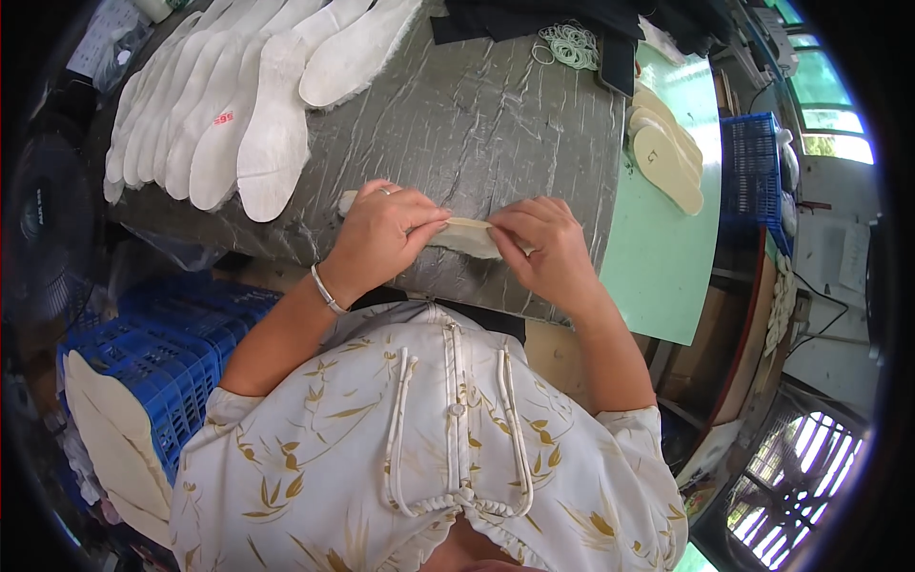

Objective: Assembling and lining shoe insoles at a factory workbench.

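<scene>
On the near part of the dark, plastic-covered table lies a white fleecy insole [467,240], mostly hidden beneath my hands. My left hand [389,229], with a ring and a pale bracelet, pinches its cream-coloured edge between thumb and fingers. A short way to the right, my right hand [545,246] pinches the same edge, thumb underneath. The narrow cream stretch of edge between the fingertips looks raised or folded; I cannot tell which. Several white insoles [272,143] overlap in a row at the far left, fleecy along their edges.
Cream insoles [667,167] lie stacked on a green board [658,257] at the right. Pale rubber bands [570,46] and a dark phone [617,67] rest at the back. Blue crates [181,367] stand lower left, another blue crate [748,172] at right, a dark fan [48,224] at left.
</scene>
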`<state>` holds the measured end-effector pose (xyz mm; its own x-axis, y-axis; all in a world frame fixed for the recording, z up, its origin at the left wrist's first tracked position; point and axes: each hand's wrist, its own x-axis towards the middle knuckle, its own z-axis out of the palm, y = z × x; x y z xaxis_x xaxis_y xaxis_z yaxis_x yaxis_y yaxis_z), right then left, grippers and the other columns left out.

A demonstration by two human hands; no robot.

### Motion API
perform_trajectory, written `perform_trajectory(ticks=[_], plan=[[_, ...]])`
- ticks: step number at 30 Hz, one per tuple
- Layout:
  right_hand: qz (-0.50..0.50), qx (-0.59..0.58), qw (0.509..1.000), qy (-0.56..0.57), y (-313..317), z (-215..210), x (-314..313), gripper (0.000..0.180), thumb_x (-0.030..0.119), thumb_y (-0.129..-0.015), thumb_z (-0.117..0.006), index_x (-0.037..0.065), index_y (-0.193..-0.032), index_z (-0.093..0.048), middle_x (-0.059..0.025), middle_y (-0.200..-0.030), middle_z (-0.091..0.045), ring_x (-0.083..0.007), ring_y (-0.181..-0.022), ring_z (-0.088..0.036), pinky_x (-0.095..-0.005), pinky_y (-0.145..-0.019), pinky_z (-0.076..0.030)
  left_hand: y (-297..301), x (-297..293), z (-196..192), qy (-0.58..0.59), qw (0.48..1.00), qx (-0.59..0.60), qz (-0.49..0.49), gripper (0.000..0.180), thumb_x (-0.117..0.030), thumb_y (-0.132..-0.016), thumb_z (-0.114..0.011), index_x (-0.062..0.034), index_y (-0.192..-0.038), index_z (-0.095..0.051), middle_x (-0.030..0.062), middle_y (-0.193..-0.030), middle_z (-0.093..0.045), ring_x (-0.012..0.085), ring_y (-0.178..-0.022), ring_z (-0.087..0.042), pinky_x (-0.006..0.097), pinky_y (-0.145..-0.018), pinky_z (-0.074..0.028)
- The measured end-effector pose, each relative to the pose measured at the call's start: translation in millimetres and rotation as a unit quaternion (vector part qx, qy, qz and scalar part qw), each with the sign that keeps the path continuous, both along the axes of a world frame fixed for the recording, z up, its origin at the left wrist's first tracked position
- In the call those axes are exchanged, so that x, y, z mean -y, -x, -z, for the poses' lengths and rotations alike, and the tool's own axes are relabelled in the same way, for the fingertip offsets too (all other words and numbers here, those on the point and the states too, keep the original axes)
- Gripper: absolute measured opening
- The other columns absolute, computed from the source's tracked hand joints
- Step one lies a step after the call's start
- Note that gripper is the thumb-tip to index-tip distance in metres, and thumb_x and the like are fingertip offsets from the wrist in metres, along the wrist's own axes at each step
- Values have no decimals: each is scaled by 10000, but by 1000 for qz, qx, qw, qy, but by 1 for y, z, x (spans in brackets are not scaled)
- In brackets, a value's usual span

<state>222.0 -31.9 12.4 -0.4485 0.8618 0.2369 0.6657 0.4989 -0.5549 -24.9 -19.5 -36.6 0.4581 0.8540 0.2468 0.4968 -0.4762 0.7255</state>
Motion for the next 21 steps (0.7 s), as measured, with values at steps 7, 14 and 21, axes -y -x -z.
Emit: perform_trajectory(ticks=[7, 14, 21], plan=[[-12, 26, 998, -51, -4, 2, 6, 171, 23, -803, -782, 70, -963, -744, -36, -929, -715, -246, -845, -650, -382, -866, -486, 0, 5, 1, -49, 999, -13, -12, 235, -149, -857, -783, -111, -1087, -756, 28, -962, -751, 220, -899, -674, 395, -982, -422], [-44, 50, 990, -122, -7, 6, 21, 228, 56, -784, -800, 87, -997, -724, -18, -964, -692, -209, -860, -650, -416, -891, -499, 19, 16, -11, -34, 999, -36, 13, 229, -206, -929, -724, -66, -1109, -744, 78, -1049, -729, 252, -1041, -657, 453, -1045, -398], [-27, 40, 993, -111, -4, 9, 20, 243, 50, -766, -801, 84, -992, -717, -24, -968, -690, -225, -850, -638, -385, -831, -480, 26, 15, -7, 13, 999, -26, 37, 212, -171, -950, -697, -64, -1126, -743, 67, -1073, -729, 229, -1050, -661, 469, -1092, -380]])
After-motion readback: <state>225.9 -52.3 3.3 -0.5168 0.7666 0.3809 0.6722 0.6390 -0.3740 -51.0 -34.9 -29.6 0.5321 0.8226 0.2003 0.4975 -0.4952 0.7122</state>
